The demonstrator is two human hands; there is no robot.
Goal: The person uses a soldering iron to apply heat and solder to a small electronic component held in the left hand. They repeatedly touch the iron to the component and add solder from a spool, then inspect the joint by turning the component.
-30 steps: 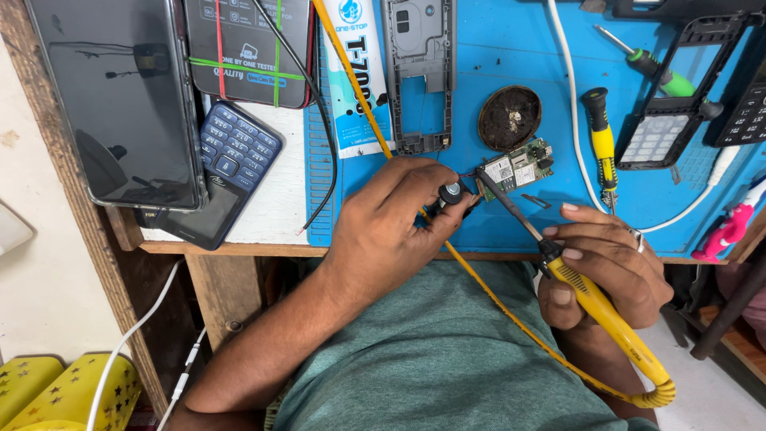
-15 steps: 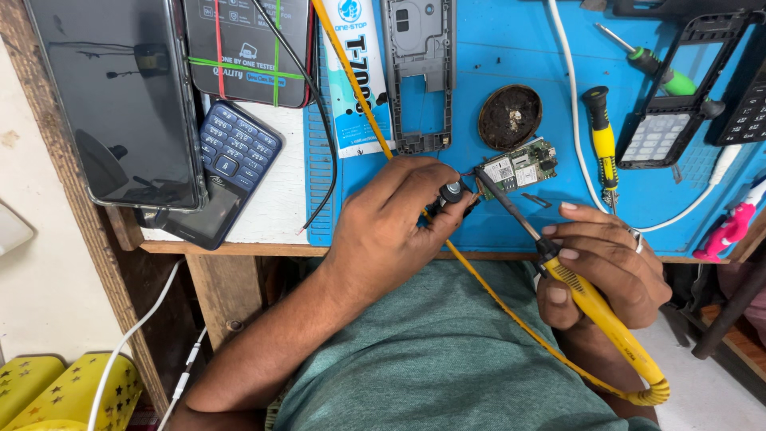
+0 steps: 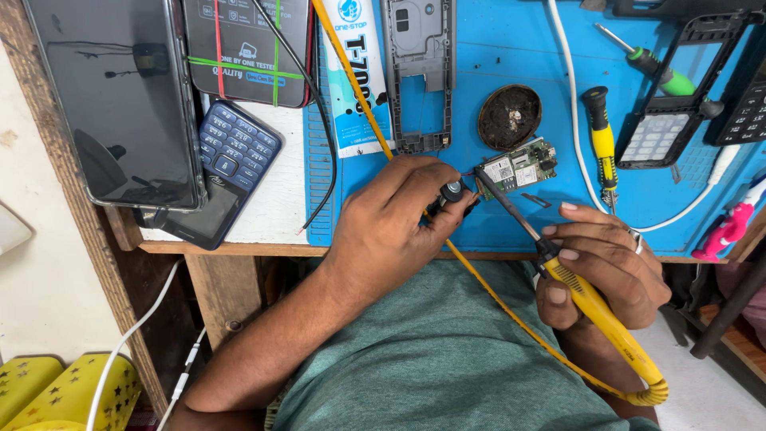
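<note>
A small green phone circuit board (image 3: pixel 517 168) lies on the blue work mat (image 3: pixel 495 56) near the table's front edge. My right hand (image 3: pixel 600 263) grips a yellow-handled soldering iron (image 3: pixel 594 307), and its dark tip touches the board's left end. My left hand (image 3: pixel 392 231) pinches a small round black part (image 3: pixel 453 191) with thin wires right beside that same end. The iron's yellow cable (image 3: pixel 351 72) runs from the back of the mat under my left hand and loops to the handle's end.
A round dark tin (image 3: pixel 509 116), a grey phone frame (image 3: pixel 418 72), a yellow screwdriver (image 3: pixel 600 144) and a green one (image 3: pixel 654 68) lie on the mat. Keypad phone parts (image 3: pixel 666 132) sit at right. A smartphone (image 3: pixel 120 104), a blue keypad phone (image 3: pixel 223 172) and a black box (image 3: pixel 243 48) are left.
</note>
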